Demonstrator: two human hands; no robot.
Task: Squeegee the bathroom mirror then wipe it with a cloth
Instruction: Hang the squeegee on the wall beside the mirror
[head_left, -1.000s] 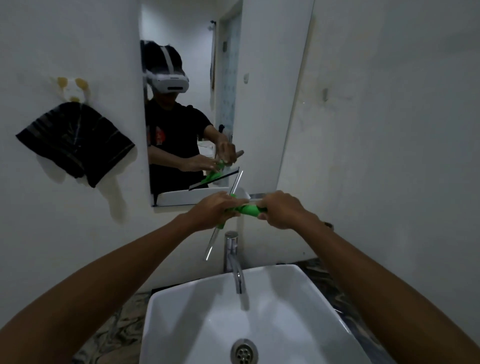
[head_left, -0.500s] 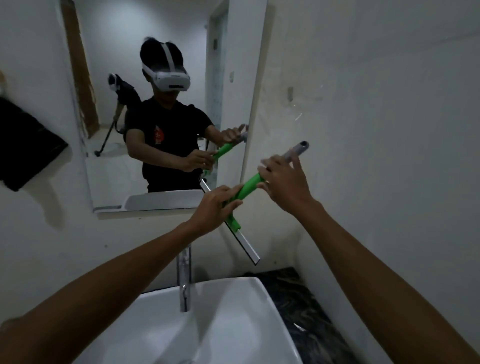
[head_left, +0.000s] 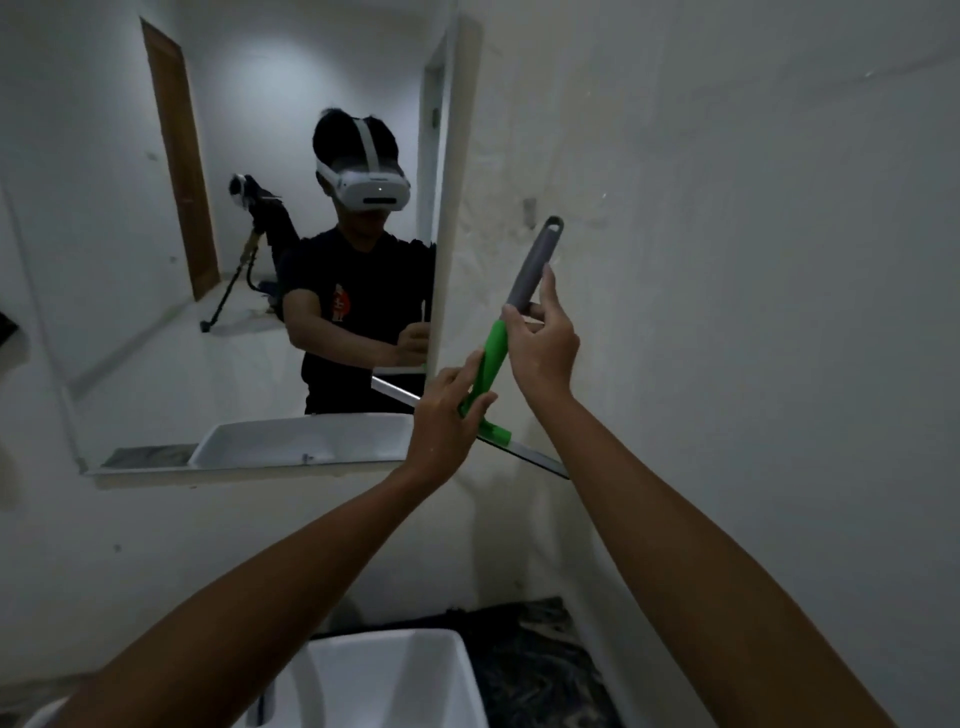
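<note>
Nearest to the camera, at the bottom edge, is the white sink (head_left: 441, 675), smooth and glossy with a squared rim, and beside it a dark counter (head_left: 535, 654) with a marbled pattern. Above it both bare forearms reach up and forward and meet at the squeegee (head_left: 491, 364). The left hand (head_left: 441, 421) is lower and is closed on the green plastic neck, the thumb on one side and the fingers (head_left: 467, 369) on the other. The right hand (head_left: 543, 348) is higher, and its fingers pinch the handle where the green part joins the grey grip. So both hands are clamped on the tool. The handle's long axis rises steeply and leans to the right, and its grey end with a hanging hole points up at the bare wall (head_left: 727, 260). The blade (head_left: 530, 457), a thin strip of metal and dark rubber, crosses the handle at the bottom and slopes down to the right. Farther away, the mirror (head_left: 156, 338) lies to the left of both hands; its right edge is just beside the left hand, which is nearer to the glass. I judge that the blade must go left and turn flat onto the glass before the first stroke. The glass is flat and reflective, and the plaster around it looks rough.
</note>
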